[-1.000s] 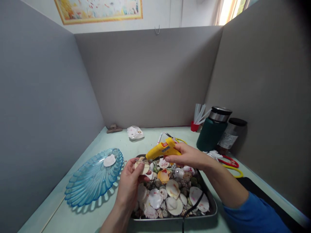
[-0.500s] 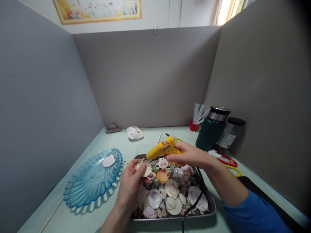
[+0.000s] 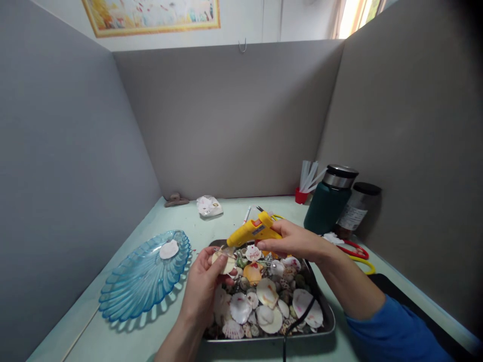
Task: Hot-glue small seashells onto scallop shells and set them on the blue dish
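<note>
My left hand pinches a pale cream seashell between thumb and fingers, above the left side of a metal tray. A thin, shiny strand or stick extends from beside that shell to the right; I cannot tell what it is. My right hand grips a yellow hot glue gun by its handle, with the nozzle pointing left and down at the held shell. Whether the tip touches the shell is unclear. Below both hands, the tray is full of mixed seashells.
A blue scalloped glass dish with a white shell on it stands at left. A black cord crosses the tray's front rim. At right are a green bottle, a jar, red-handled scissors and a red cup of glue sticks.
The glue gun's nozzle has shifted very slightly up from the held shell. Both hands otherwise stay in nearly the same place.
</note>
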A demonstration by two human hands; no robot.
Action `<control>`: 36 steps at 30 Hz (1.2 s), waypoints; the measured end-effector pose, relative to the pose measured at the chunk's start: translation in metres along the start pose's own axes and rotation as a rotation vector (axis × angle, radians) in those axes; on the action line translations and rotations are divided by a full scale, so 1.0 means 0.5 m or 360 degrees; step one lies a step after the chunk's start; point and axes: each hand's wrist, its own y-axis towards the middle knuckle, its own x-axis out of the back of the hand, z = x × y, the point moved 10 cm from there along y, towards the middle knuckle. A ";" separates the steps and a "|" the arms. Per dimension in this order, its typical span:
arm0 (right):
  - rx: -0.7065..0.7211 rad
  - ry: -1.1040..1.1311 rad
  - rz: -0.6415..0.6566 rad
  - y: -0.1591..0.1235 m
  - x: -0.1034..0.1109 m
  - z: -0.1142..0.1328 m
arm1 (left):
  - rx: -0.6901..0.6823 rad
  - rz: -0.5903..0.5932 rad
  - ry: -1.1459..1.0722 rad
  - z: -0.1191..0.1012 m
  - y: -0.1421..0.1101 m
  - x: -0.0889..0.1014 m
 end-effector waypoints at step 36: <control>-0.0033 -0.0070 0.0000 -0.014 0.008 0.016 | -0.0039 -0.0006 0.0024 -0.008 0.000 0.006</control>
